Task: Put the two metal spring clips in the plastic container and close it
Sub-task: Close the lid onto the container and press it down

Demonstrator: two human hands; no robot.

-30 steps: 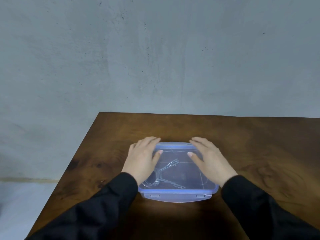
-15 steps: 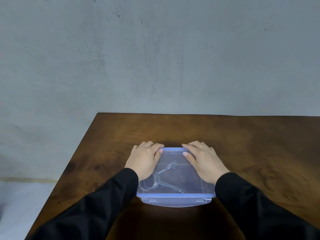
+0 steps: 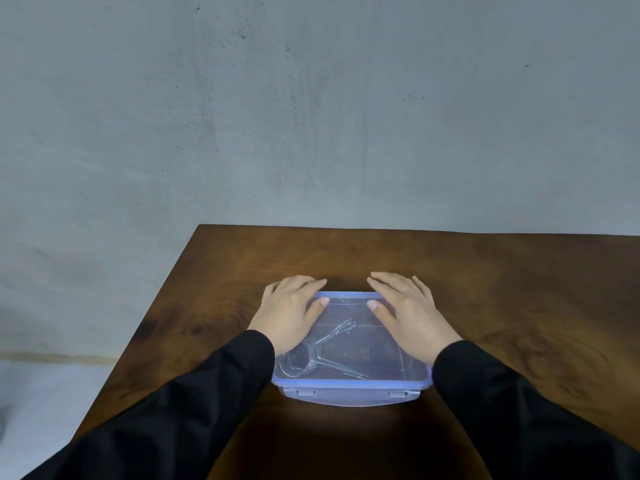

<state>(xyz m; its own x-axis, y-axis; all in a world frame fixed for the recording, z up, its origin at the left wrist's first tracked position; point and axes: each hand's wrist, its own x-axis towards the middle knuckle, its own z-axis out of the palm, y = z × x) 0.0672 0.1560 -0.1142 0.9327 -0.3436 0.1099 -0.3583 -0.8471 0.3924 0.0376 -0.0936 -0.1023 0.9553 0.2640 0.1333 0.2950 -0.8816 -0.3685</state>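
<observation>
A clear plastic container [image 3: 351,384] with a blue-rimmed lid sits on the wooden table [image 3: 519,289], near its front. Through the lid I see the metal spring clips [image 3: 323,353] lying inside, towards the left. My left hand [image 3: 289,313] lies flat on the lid's left side, fingers reaching over the far left corner. My right hand [image 3: 410,315] lies flat on the right side, fingers over the far right corner. Both thumbs rest on the lid. The near latch flap sticks out at the front.
A grey concrete wall [image 3: 311,116] rises right behind the table's far edge. The table's left edge runs diagonally, with pale floor [image 3: 41,403] beyond it. My black sleeves cover the table's near part.
Both hands have slid away from me along the lid, from its middle to its far corners. The container and clips have stayed in place.
</observation>
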